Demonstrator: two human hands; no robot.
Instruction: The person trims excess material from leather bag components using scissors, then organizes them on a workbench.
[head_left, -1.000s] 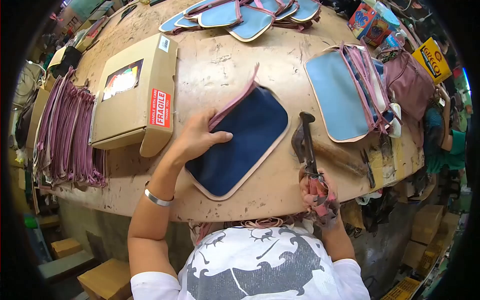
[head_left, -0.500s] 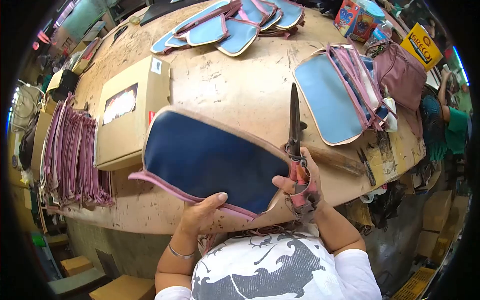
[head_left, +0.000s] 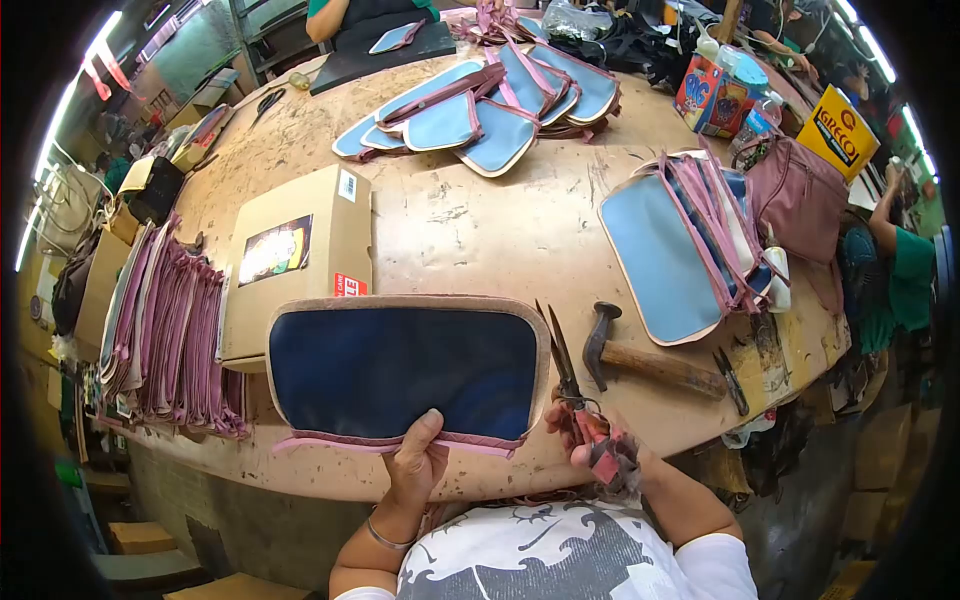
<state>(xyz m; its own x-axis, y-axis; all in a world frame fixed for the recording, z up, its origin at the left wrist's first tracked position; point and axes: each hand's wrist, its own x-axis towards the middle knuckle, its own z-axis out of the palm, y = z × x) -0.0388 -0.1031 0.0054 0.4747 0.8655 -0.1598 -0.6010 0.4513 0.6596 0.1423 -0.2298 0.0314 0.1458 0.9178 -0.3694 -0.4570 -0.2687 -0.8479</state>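
My left hand (head_left: 416,462) grips a dark blue panel (head_left: 400,368) by its lower edge, thumb on the front face. The panel has a pale beige border and a pink strip along its bottom, and lies nearly level. My right hand (head_left: 600,440) is wrapped round the red-covered handles of scissors (head_left: 563,360), whose blades point up and away, slightly parted, just beside the panel's right edge. To the right of the blades, a hammer (head_left: 650,364) with a wooden handle rests on the table.
A cardboard box (head_left: 300,250) stands behind the panel, with upright pink-edged pieces (head_left: 180,330) to its left. Light blue panels (head_left: 495,135) lie at the back, others (head_left: 660,255) at the right near a mauve bag (head_left: 800,195). A co-worker's arm (head_left: 326,20) shows at the far edge.
The panel has turned level and shifted slightly left and down. My right hand has moved down, tilting the scissors left away from the hammer. The camera view has tipped up, showing more of the far side.
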